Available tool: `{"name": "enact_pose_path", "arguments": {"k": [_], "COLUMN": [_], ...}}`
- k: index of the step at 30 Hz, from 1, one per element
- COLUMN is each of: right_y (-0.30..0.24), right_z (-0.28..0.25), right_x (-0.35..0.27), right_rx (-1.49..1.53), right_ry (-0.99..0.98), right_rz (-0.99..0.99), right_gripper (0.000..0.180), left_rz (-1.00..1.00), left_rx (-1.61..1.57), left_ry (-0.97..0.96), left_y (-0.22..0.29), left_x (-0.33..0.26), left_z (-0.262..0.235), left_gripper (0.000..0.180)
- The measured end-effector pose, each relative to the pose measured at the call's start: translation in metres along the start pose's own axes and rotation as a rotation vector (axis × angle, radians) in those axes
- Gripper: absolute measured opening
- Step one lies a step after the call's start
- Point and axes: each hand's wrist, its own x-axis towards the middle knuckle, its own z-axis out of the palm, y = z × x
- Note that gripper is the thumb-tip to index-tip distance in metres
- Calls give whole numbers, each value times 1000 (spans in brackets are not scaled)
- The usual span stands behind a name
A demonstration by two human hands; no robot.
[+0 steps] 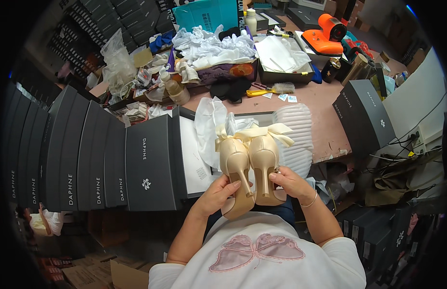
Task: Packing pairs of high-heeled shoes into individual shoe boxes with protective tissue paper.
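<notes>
A pair of beige satin high-heeled shoes with cream ribbon bows is held side by side in front of me, heels and soles facing me. My left hand [216, 192] grips the left high-heeled shoe [234, 159], thumb by its heel. My right hand [292, 183] grips the right high-heeled shoe [263, 151], thumb also near the heel. Just beyond the shoes lie an open shoebox, mostly hidden, white tissue paper [210, 123] and a ribbed white padding sheet [294, 132]. The box's white-lined lid [194, 159] is at the left.
Dark grey shoeboxes [151, 168] stand in a row at the left, and another shoebox [363, 115] sits on the table's right. Farther back are a yellow-handled brush [271, 90], a pump bottle [175, 91], a box of crumpled white paper [213, 45] and an orange device [324, 36].
</notes>
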Motion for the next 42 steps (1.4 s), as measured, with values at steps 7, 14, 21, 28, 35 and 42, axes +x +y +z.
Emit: {"name": "enact_pose_path", "arguments": {"k": [7, 14, 21, 28, 35, 42], "right_y": [5, 10, -17, -35, 14, -37], "right_z": [-1, -8, -26, -56, -74, -55], "right_x": [-8, -22, -48, -79, -86, -29], "right_rx": [-110, -113, -246, -662, -655, -1508], "right_ry": [15, 67, 321, 789, 890, 341], "right_rz": [-136, -228, -279, -313, -428, -802], "right_gripper": [33, 29, 24, 20, 28, 57], "left_rz": [113, 112, 218, 507, 741, -271], "left_rx": [162, 355, 904, 1914, 2016, -961], "left_ry": [25, 18, 60, 39, -187, -375], "left_y": [1, 9, 71, 78, -1, -28], "left_x": [-6, 1, 42, 211, 284, 140], "left_z": [7, 17, 46, 53, 35, 52], "left_gripper": [37, 35, 28, 14, 23, 51]}}
